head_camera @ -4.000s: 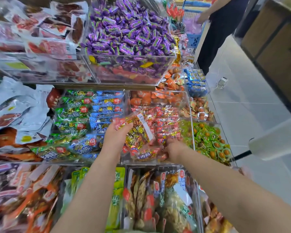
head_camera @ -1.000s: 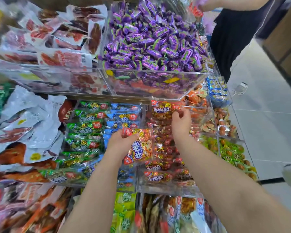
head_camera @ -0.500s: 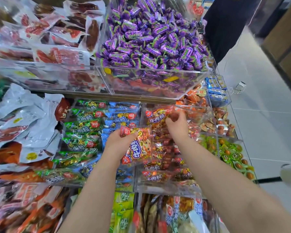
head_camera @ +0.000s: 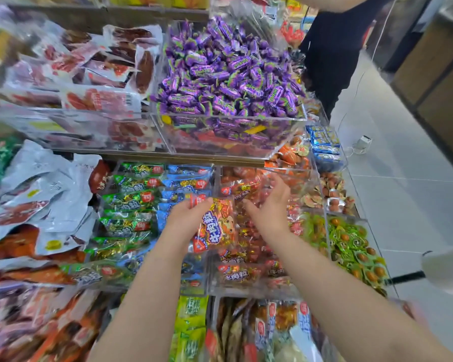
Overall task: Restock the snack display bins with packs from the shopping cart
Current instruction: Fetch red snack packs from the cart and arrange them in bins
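My left hand (head_camera: 187, 218) grips a red-and-orange snack pack (head_camera: 216, 226) upright above the clear acrylic bin (head_camera: 249, 290) of matching red packs. My right hand (head_camera: 270, 207) hovers over the same bin, fingers spread and relaxed, holding nothing. Just beyond its fingertips a red pack (head_camera: 242, 189) lies at the back of the bin. The shopping cart is out of view.
Green and blue packs (head_camera: 141, 205) fill the bin to the left. A raised bin of purple candies (head_camera: 228, 74) overhangs the back. Green egg packs (head_camera: 356, 249) lie right. A person in black (head_camera: 332, 48) stands at the far right aisle; white packets (head_camera: 37, 192) pile left.
My right hand has let go of the red pack at the back of the bin and drawn back with open fingers. My left hand still holds its pack in place.
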A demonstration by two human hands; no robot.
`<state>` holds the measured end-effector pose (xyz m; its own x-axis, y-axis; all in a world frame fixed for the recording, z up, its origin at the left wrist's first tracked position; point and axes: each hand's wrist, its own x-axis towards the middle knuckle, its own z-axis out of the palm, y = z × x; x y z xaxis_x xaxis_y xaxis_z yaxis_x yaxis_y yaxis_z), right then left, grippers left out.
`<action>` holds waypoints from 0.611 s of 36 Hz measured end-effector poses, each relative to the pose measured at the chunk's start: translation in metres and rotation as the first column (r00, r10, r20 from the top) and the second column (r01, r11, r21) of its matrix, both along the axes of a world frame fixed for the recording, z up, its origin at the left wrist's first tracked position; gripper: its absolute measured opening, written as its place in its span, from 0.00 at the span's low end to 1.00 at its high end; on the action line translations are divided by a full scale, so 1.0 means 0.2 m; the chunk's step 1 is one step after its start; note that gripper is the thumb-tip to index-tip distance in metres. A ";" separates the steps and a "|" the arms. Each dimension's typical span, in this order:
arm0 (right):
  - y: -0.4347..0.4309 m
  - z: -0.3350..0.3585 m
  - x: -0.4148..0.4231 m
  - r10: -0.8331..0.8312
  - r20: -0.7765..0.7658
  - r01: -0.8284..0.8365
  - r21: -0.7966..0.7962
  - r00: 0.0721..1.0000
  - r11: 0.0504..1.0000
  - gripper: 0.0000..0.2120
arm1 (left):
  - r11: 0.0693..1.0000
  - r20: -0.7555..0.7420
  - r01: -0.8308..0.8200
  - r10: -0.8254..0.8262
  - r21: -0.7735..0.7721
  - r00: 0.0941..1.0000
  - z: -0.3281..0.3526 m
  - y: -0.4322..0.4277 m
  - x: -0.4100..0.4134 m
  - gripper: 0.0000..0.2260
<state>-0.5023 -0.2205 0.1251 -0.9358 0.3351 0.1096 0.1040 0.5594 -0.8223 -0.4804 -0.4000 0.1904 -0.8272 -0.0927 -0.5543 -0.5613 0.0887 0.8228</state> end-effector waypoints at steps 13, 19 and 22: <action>0.04 0.09 -0.27 0.416 0.324 -0.432 -0.027 0.850 0.902 0.19 | 0.998 0.014 -0.009 0.008 0.058 1.000 0.03 -0.03 -0.02 0.25; -0.10 0.07 -0.29 0.245 0.373 -0.191 -0.176 0.895 0.966 0.14 | 0.999 0.016 0.054 -0.054 -0.009 0.998 0.04 -0.08 -0.04 0.15; -0.10 0.10 -0.25 0.332 0.362 -0.212 -0.332 0.871 0.919 0.10 | 0.997 -0.038 0.074 -0.075 -0.015 0.996 0.04 -0.08 -0.05 0.12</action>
<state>-0.5518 -0.2398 0.1459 -0.9347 0.0206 -0.3547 0.3362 0.3743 -0.8642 -0.4904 -0.4162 0.1986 -0.8529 -0.0376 -0.5208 -0.5205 0.1406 0.8422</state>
